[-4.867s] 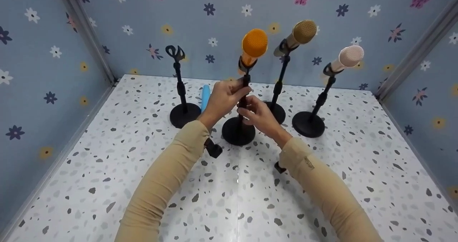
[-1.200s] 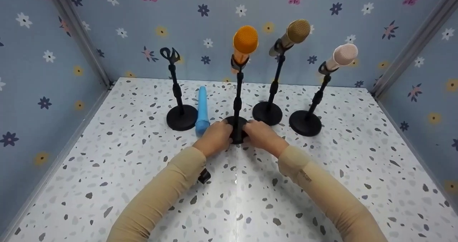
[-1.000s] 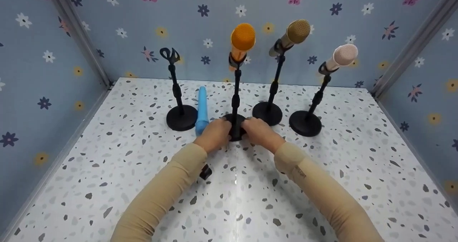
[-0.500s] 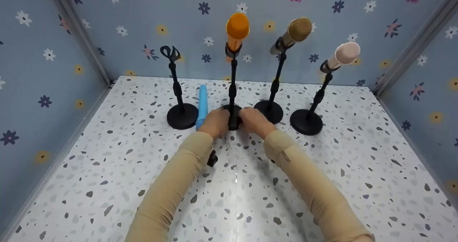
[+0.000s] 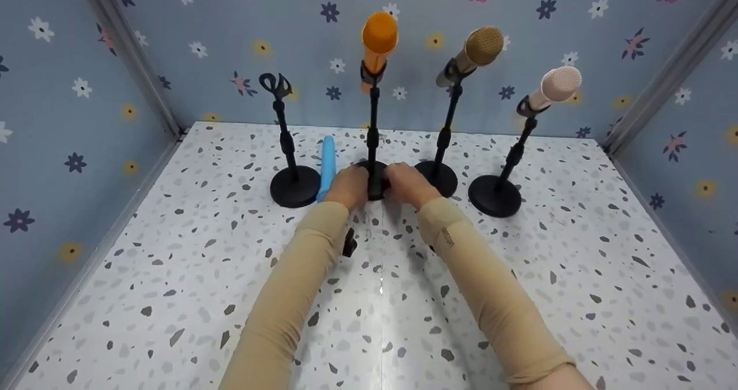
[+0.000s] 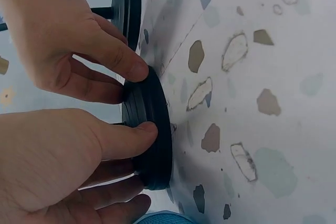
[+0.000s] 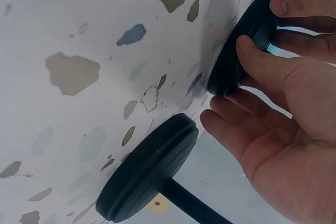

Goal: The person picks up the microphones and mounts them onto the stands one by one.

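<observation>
My left hand (image 5: 349, 187) and right hand (image 5: 410, 183) hold opposite sides of the round black base of a desktop microphone stand (image 5: 373, 139). An orange microphone (image 5: 380, 35) sits in its clip at the top. In the left wrist view, the left thumb presses the rim of the base (image 6: 160, 156), with the other fingers on its far side. The right wrist view has the right hand (image 7: 294, 93) pinching the same rim. A light-blue microphone (image 5: 327, 162) lies on the table beside the left hand, its lower end partly hidden.
An empty-clipped black stand (image 5: 288, 142) is at the left. Right of the held stand are a stand with a gold microphone (image 5: 483, 47) and one with a pale pink microphone (image 5: 560, 84). The speckled table (image 5: 230, 297) meets blue flowered walls (image 5: 202, 26) behind and at both sides.
Both hands have dropped from the stand's pole to its base. Since then the stand with the orange microphone has slid away from me and slightly left, nearly in line with the others.
</observation>
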